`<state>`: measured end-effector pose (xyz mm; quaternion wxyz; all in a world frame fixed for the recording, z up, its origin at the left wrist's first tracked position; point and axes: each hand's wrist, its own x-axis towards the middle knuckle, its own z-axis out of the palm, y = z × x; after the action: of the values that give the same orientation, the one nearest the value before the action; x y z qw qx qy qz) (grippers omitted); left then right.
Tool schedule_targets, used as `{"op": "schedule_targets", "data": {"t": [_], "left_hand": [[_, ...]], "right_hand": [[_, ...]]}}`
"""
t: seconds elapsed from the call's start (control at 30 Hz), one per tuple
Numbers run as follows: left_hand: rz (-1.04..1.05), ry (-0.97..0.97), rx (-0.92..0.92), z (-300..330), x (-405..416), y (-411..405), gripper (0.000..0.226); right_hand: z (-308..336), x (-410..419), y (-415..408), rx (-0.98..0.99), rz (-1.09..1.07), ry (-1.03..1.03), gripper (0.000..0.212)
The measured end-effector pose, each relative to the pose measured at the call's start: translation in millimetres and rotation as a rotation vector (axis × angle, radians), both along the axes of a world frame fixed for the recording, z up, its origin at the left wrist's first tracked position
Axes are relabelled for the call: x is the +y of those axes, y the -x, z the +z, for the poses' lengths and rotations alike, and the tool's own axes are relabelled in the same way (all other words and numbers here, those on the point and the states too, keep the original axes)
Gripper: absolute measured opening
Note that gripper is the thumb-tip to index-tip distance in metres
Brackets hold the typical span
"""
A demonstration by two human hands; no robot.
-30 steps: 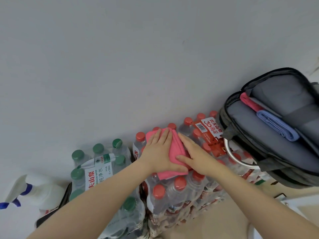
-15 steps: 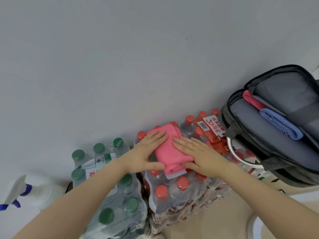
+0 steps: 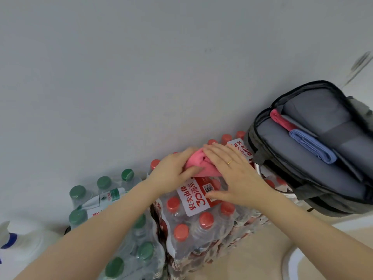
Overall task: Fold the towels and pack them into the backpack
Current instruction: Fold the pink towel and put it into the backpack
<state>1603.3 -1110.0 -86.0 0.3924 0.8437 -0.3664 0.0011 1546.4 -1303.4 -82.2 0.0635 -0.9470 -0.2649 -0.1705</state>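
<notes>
Gripping the pink towel [image 3: 198, 165] with our left hand [image 3: 175, 172], we are pressing our flat right hand [image 3: 235, 174] on it — atop the red-capped bottle pack [image 3: 193, 215], beside the open backpack [image 3: 314, 150] holding folded towels [image 3: 310, 147].

A storage corner of a room: shrink-wrapped water bottle packs [image 3: 193, 225] stacked against a bare wall [image 3: 161, 67].

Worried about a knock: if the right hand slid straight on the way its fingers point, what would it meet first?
Probably the left hand, gripping the pink towel beneath the right hand; depth is unclear.
</notes>
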Motion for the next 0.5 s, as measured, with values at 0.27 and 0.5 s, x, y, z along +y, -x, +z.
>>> {"op": "schedule_targets", "data": {"t": [0.27, 0.5], "left_hand": [[0.002, 0.214, 0.302, 35.1, -33.0, -9.2, 0.018], [-0.203, 0.343, 0.784, 48.8, -70.1, -1.7, 0.018]], "right_hand": [[27.5, -16.5, -12.2, 0.263, -0.134, -0.44, 0.07], [48.2, -50.2, -10.5, 0.43, -0.222, -0.638, 0.033]]}}
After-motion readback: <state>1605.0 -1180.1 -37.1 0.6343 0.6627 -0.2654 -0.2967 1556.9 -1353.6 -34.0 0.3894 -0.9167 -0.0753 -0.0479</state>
